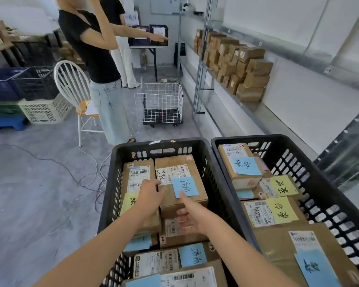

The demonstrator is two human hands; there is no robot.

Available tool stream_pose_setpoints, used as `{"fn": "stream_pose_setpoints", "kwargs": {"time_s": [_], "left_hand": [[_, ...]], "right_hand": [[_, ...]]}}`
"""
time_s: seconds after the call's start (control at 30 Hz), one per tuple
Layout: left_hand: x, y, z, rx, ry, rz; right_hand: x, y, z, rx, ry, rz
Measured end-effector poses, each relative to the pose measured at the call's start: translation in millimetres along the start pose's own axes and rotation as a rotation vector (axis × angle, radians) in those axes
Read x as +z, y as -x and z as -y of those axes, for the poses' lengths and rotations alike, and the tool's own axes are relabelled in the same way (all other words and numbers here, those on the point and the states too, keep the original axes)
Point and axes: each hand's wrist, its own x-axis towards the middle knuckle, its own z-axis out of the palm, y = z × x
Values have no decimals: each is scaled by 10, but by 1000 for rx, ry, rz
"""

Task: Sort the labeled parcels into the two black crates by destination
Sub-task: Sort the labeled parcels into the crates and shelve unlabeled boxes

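both hands on the blue-note parcel (175,161) in the left crate (110,195)
it sits toward 12 o'clock in that crate, atop other boxes (170,264). left hand (151,193) clamps its 9 o'clock edge, right hand (190,216) curls round the 6 o'clock end, thumb up top. right crate (319,193) is at 3 o'clock, a wire cart (160,104) off at 12.

Left crate (110,193), lower centre: parcels fill it wall to wall; the top parcel (187,160) stands proud between my left grip (151,193) and right grip (192,216). Right crate (319,193): open pocket at its far right corner. Floor (39,183), left: open.
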Motion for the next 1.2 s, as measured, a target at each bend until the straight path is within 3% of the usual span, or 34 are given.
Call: {"fn": "stream_pose_setpoints", "kwargs": {"time_s": [0.07, 0.17, 0.27, 0.37, 0.67, 0.97, 1.2], "left_hand": [[-24, 64, -138, 29, -6, 27], [-110, 163, -391, 156, -3, 9], [-223, 215, -568, 250, -21, 19], [-319, 295, -744, 324, -37, 20], [-197, 834, -1607, 741, -154, 16], [434, 1608, -3175, 1057, -213, 82], [1215, 2564, -4414, 1277, -133, 150]], "right_hand": [[-23, 168, 121, -104, -41, -6], [-129, 467, 355, -398, 13, -253], [-338, 804, 479, -694, 349, -485], [-581, 1145, 457, -838, 674, -575], [-1271, 1980, 264, -886, 913, -749], [-2501, 3324, -231, -826, 1078, -1136], [-3449, 4578, -849, -757, 938, -1431]]}}
